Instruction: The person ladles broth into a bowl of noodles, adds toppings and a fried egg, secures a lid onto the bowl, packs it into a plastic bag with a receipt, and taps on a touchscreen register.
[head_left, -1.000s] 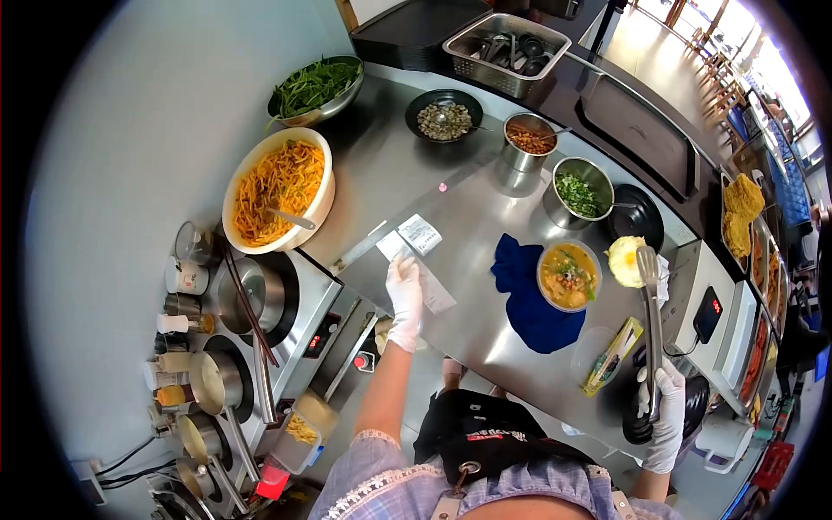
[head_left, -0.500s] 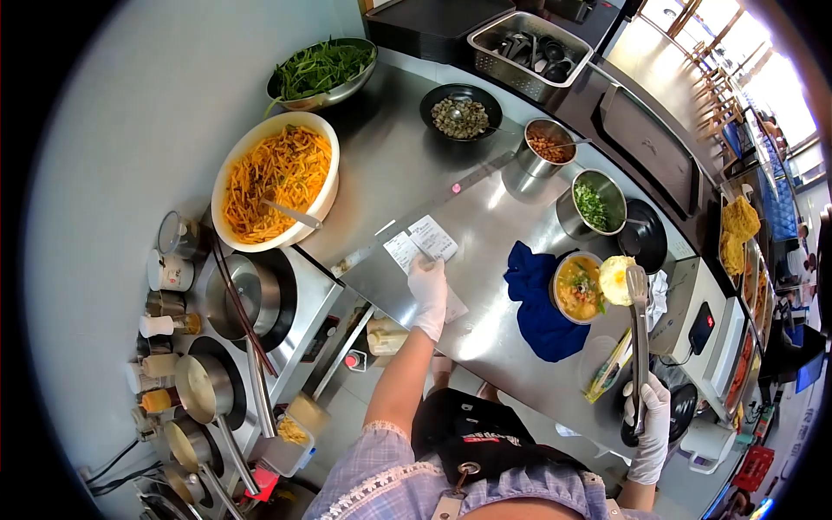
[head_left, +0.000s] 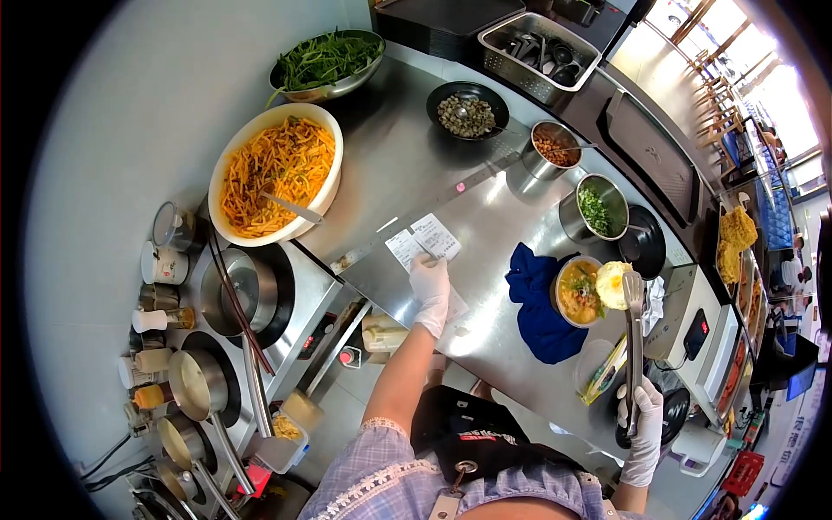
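Near the egg (head_left: 613,285) in tongs (head_left: 634,347), a bowl (head_left: 555,299) holds soup (head_left: 575,296).

Bare bench (head_left: 487,217) opens at one o'clock from the gloved left hand (head_left: 430,286); at three, a blue cloth (head_left: 544,334) and food tub (head_left: 575,290) block passage.

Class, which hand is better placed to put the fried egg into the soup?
Right, probably: the right hand holds tongs gripping the fried egg near the soup; the left hand is at the receipts.
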The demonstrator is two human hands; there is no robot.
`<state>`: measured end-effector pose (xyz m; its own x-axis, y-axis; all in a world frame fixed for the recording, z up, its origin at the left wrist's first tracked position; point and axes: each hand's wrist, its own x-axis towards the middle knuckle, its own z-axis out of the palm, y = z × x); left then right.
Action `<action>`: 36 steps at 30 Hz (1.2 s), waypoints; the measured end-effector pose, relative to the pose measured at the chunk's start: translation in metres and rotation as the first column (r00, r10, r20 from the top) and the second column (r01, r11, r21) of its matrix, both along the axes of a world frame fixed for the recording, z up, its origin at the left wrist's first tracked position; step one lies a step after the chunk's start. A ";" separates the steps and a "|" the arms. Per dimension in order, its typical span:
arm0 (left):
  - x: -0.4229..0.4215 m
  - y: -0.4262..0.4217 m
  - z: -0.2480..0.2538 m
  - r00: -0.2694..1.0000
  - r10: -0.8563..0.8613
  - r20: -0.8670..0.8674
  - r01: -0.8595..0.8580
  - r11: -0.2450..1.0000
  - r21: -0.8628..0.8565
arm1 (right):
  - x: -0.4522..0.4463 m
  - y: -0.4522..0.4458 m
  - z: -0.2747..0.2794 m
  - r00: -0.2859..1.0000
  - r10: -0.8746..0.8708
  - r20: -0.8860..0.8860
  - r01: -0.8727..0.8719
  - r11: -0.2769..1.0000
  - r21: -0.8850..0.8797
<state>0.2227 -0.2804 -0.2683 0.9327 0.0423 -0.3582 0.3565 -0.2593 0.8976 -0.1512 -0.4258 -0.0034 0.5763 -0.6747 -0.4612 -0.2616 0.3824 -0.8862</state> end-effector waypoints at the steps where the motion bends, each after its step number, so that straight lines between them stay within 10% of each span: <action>1: 0.000 0.000 0.002 1.000 -0.007 -0.004 0.007 1.000 0.012 | 0.000 0.000 0.000 1.000 -0.003 0.002 0.003 1.000 0.001; 22: 0.012 0.016 -0.013 0.986 -0.099 0.132 0.096 0.995 0.027 | 0.002 0.010 0.005 0.979 -0.102 -0.176 0.091 0.994 -0.066; 36: -0.022 0.041 0.093 0.967 -0.135 0.216 0.158 0.983 -0.091 | -0.006 0.007 -0.062 0.960 0.006 -0.278 -0.044 0.990 -0.131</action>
<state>0.2005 -0.2396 -0.1754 0.9802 -0.1279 -0.1511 0.1247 -0.1940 0.9730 -0.1568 -0.4192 -0.0651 0.4561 -0.7285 -0.5111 -0.5117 0.2552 -0.8204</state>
